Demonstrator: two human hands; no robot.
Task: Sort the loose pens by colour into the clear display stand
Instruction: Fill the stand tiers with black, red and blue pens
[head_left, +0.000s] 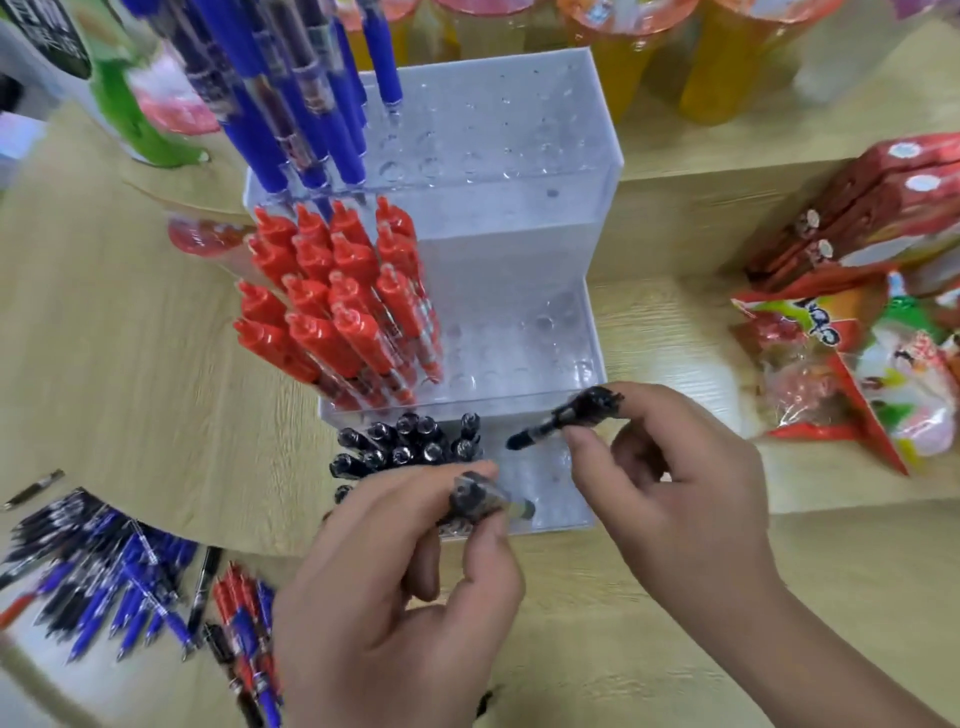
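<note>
The right hand (675, 483) pinches 1 black pen (561, 423) nearly level over the front tier of the clear display stand (519, 249); tipped carelessly, it could miss a hole or knock the seated black pens (410, 447) just left of it. The left hand (395, 597) grips a second black pen (483, 501), dark-capped and clear-barrelled. The loose pens (104, 571) lie well left of both hands

head cam | wide-angle | faces forward-down | close above display stand (511, 249)

Nothing is legible; blurred white lettering on the dark container (52, 36) at 11 o'clock; unreadable blue characters on the snack packet (823, 332) at 3 o'clock.
</note>
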